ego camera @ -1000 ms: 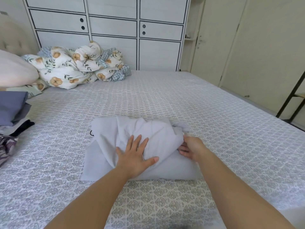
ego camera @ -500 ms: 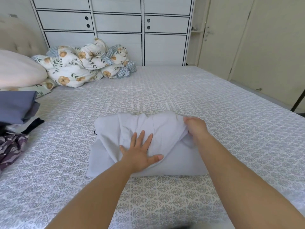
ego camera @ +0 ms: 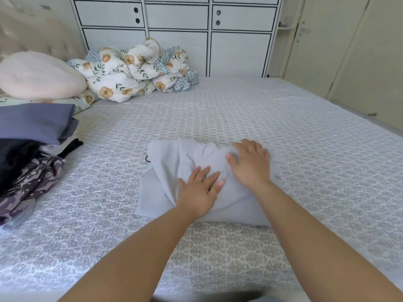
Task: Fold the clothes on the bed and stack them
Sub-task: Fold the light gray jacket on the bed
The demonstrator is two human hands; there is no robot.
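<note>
Your left hand (ego camera: 197,192) and right hand (ego camera: 250,164) press flat, fingers straight and slightly apart, on the pale garment (ego camera: 165,168) mid-bed (ego camera: 283,127), long axis running nine to three o'clock.

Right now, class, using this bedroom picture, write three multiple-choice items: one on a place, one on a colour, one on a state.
1. Where does the clothes stack lie from the pale garment?
A left
B right
C on top

2. What colour is the stack's top piece?
A red
B blue-grey
C yellow

3. How do both hands meet the garment?
A lifting it
B pinching its corners
C pressing flat

Answers:
1 A, it sits at the bed's left edge.
2 B, slate-blue fabric on top.
3 C, left hand and right hand lie spread on it.
</note>
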